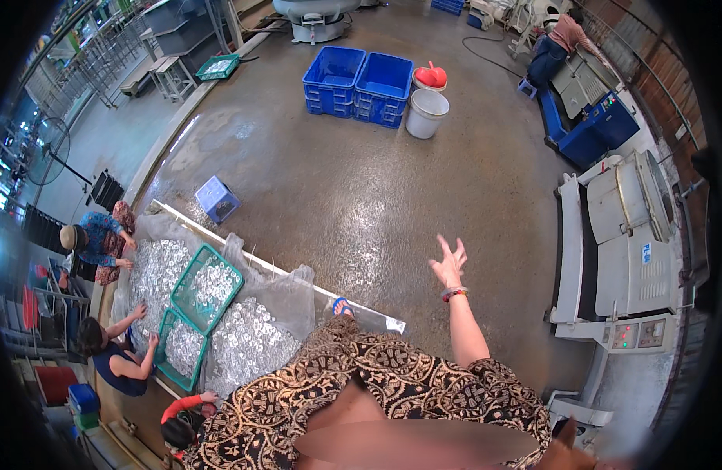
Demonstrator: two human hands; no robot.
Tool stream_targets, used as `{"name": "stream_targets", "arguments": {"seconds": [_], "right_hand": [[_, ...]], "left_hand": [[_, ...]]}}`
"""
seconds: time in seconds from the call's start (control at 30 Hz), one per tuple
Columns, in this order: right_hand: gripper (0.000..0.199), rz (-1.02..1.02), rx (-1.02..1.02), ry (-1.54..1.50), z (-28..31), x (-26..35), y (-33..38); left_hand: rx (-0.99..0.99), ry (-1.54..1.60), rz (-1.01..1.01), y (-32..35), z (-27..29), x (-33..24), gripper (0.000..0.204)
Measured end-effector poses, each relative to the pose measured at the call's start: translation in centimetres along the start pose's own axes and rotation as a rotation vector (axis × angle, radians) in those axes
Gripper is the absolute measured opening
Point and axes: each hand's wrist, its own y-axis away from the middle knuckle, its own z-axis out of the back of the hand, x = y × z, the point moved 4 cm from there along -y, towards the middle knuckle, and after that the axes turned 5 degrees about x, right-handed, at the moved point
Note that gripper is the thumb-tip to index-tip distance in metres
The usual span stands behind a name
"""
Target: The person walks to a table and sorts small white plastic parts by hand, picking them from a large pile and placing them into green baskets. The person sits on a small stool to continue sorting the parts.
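My right hand point(449, 262) reaches out over the wet floor with its fingers spread, holding nothing. A beaded bracelet point(455, 294) circles its wrist. My left hand does not show. To the left of my patterned clothing point(275, 399), many small, shiny, ring-like pieces point(255, 337) lie heaped on a pale mesh sheet point(286, 294). Two green baskets, an upper one point(237, 283) and a lower one point(190, 385), hold more of these pieces. My foot in a blue sandal point(343, 307) stands by a white strip point(369, 315) edging the heap.
People point(126, 364) sit along the heap's left side, hands at the pieces. Blue crates point(329, 102), a white bucket point(427, 113) and a red scoop point(431, 76) stand farther off. A blue stool point(217, 199) is beyond the heap. Grey machines point(611, 266) line the right wall.
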Motion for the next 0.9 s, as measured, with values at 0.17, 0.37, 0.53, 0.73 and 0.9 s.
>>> {"name": "stream_targets", "arguments": {"seconds": [0.17,0.37,0.53,0.73,0.9], "right_hand": [[0.048,-0.241,0.375,-0.029,-6.3,-9.6,-2.8],[0.051,-0.865,0.381,-0.162,-12.9,-21.1,0.9],[0.048,-0.702,0.503,0.026,-17.8,-16.9,-18.5],[0.033,0.007,0.225,0.499,-21.1,10.0,-49.7],[0.028,0.476,0.066,0.451,-25.1,40.0,-59.8]], "left_hand": [[-0.158,0.237,-0.209,0.9,7.9,-17.8,0.079],[-0.350,0.518,-0.912,7.5,17.7,-40.0,0.086],[-0.440,0.677,-0.868,4.9,10.9,-50.3,0.093],[0.061,0.510,-0.588,-2.5,-3.5,-61.5,0.063],[0.327,-0.013,-1.117,-0.4,-2.2,-72.9,0.038]]}}
